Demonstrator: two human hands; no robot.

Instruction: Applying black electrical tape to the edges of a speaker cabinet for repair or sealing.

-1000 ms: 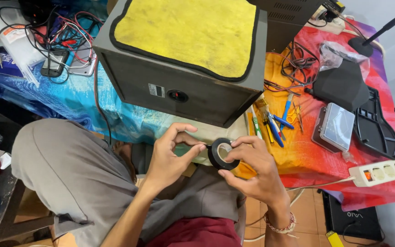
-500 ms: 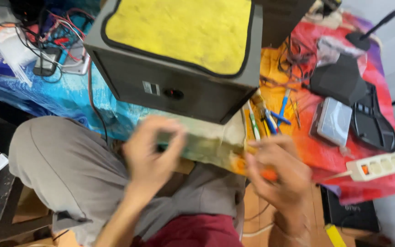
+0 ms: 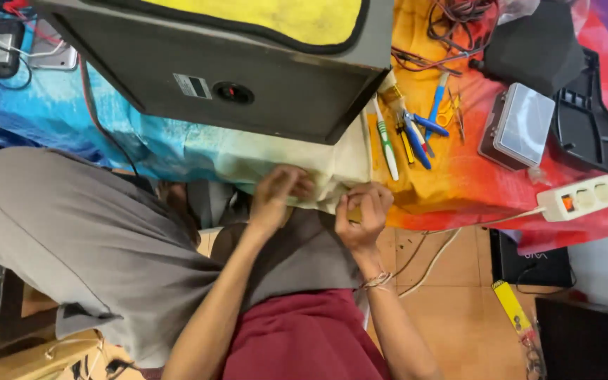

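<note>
My left hand [image 3: 278,199] and my right hand [image 3: 364,215] are side by side at the near edge of the table, over my lap. The left hand's fingers curl onto the pale hanging edge of the colourful tablecloth [image 3: 332,169]. My right hand is closed, thumb against fingers, with a small yellowish bit showing between them; what it grips is hidden. No black tape roll is visible. A large dark box [image 3: 269,91] with a yellow cloth [image 3: 283,14] on top stands just beyond the hands.
Right of the box lie a white-and-green toothbrush [image 3: 387,144], blue-handled pliers [image 3: 416,132], a clear-lidded case [image 3: 518,127] and a black plastic part [image 3: 589,116]. A white power strip [image 3: 589,197] sits at the table's edge. Cables lie at the far left [image 3: 8,42].
A second ago both hands held a black tape roll in front of the table edge. They moved quickly up to the cloth's edge, and the roll is out of sight now.
</note>
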